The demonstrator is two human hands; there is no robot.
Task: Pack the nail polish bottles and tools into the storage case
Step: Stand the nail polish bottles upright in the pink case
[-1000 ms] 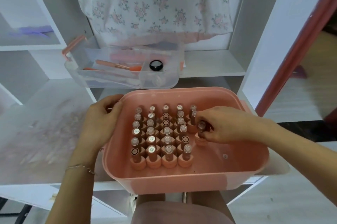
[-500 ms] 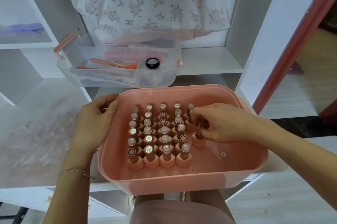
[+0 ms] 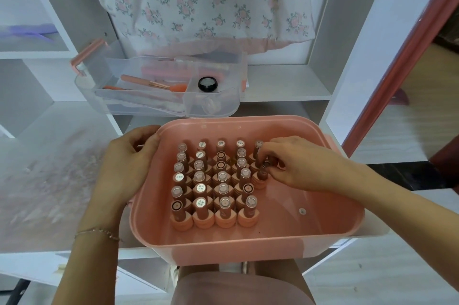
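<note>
A pink storage case (image 3: 248, 247) sits on the white table in front of me. Inside it, several nail polish bottles (image 3: 216, 185) with round pink bases stand in neat rows at the left and middle. My right hand (image 3: 295, 168) reaches into the case and pinches the cap of one bottle (image 3: 262, 175) at the right end of the rows, its base on the case floor. My left hand (image 3: 126, 168) grips the case's left rim. A clear tool tray (image 3: 218, 110) behind the case holds a pink brush (image 3: 149, 82) and a small black jar (image 3: 207, 84).
White shelving surrounds the table on the left and right. A floral cloth (image 3: 203, 1) hangs behind the tray. A small round sticker (image 3: 302, 211) lies on the case floor at the right. A red door frame (image 3: 397, 68) stands to the right.
My right hand has kept hold of the bottle and set it close against the rows. My left hand stays on the rim. The view has shifted slightly.
</note>
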